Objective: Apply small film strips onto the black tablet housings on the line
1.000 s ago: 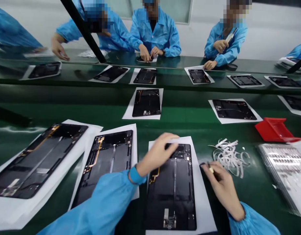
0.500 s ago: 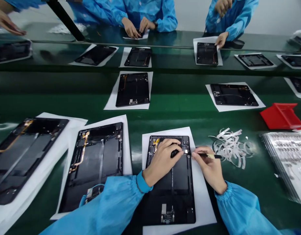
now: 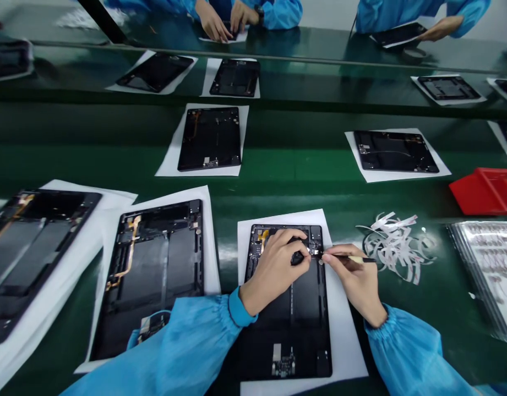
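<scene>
Brings the right hand [image 3: 358,281] to the edge of the tablet [image 3: 306,322], pinching a slim tool [image 3: 355,259] — seems at close work; curls the left hand [image 3: 277,265] over it, cannot tell whether pinching.

The left hand [image 3: 276,267] partly hides the tablet casing [image 3: 309,324] (the red bin [image 3: 484,192] is cropped at right).
</scene>
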`<state>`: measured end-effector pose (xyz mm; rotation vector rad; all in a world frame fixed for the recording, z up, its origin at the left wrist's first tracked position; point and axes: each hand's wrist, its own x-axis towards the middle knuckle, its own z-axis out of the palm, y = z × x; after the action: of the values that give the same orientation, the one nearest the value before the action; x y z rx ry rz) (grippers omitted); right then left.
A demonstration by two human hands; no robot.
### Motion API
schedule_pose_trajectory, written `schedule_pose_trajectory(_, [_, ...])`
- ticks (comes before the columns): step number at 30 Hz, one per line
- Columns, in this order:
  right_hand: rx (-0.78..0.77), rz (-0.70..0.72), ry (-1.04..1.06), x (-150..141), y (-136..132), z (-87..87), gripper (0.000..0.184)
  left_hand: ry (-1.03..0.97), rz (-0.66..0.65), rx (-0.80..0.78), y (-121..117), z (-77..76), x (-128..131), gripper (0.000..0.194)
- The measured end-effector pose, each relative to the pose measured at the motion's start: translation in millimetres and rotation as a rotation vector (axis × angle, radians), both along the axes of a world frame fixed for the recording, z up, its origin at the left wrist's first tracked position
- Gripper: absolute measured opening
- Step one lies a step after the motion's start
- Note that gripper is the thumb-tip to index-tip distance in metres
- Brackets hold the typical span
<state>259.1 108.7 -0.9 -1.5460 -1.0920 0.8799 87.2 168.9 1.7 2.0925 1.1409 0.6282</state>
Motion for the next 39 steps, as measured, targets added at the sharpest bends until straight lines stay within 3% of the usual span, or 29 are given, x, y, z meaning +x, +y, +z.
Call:
schedule_pose_trajectory(14, [0.006, 0.063, -0.067, 4, -2, -4.6, 0.012, 0.013, 0.007, 0.007, 0, -1.3, 0, 0.011])
schedule_pose_trajectory(21, [0.105, 0.114, -0.117, 10, -6, -2.8, 0.002, 0.012, 0.01, 0.01, -1, -0.2, 0, 0.012])
schedule_pose_trajectory(28, [0.021, 0.032, -0.094, 13, -11, -4.7, 0.007, 0.017, 0.006, -0.013, 1, 1.4, 1, 0.011])
schedule_pose_trajectory(39, [0.059, -0.026, -0.119, 16, -11, -8.7, 0.011, 0.002, -0.008, -0.052, 3, 1.9, 3, 0.012])
